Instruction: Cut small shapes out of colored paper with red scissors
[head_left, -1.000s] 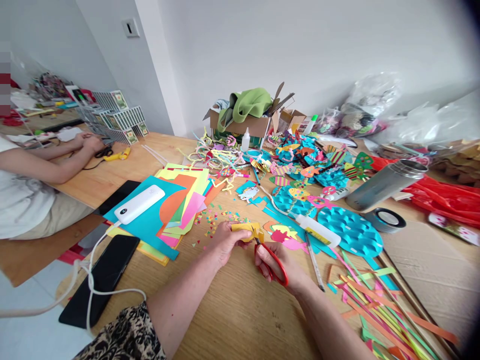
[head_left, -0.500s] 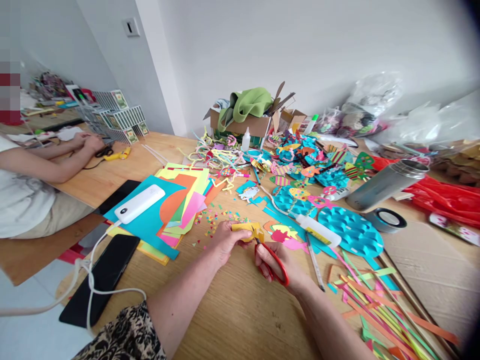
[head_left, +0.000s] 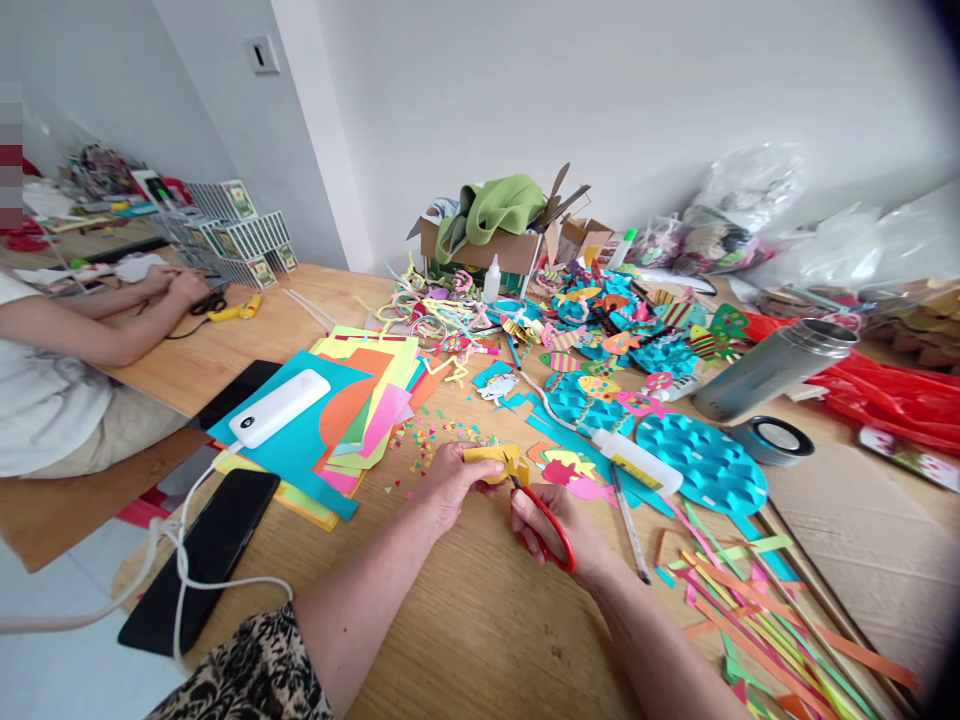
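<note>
My left hand (head_left: 459, 482) pinches a piece of yellow paper (head_left: 484, 456) over the wooden table. Red-handled scissors (head_left: 555, 535) are in my right hand (head_left: 551, 520), with their blades at the right part of that paper. Just beyond my hands, tiny coloured paper scraps (head_left: 420, 440) lie scattered. Fish-shaped paper cutouts (head_left: 566, 468) in pink, yellow and red rest right of the yellow paper. A white glue bottle (head_left: 637, 462) lies on its side farther right, near a pen (head_left: 630, 525).
At left are stacked coloured sheets (head_left: 300, 440) under a white power bank (head_left: 280, 408), and a black phone (head_left: 199, 560) with a cable. A metal flask (head_left: 772, 370), blue paper disc (head_left: 701, 465) and paper strips (head_left: 780, 610) sit right. Another person's arms (head_left: 127, 315) rest far left.
My hands, the yellow paper and the scissors stay in nearly the same place. The scissor handles have shifted very slightly.
</note>
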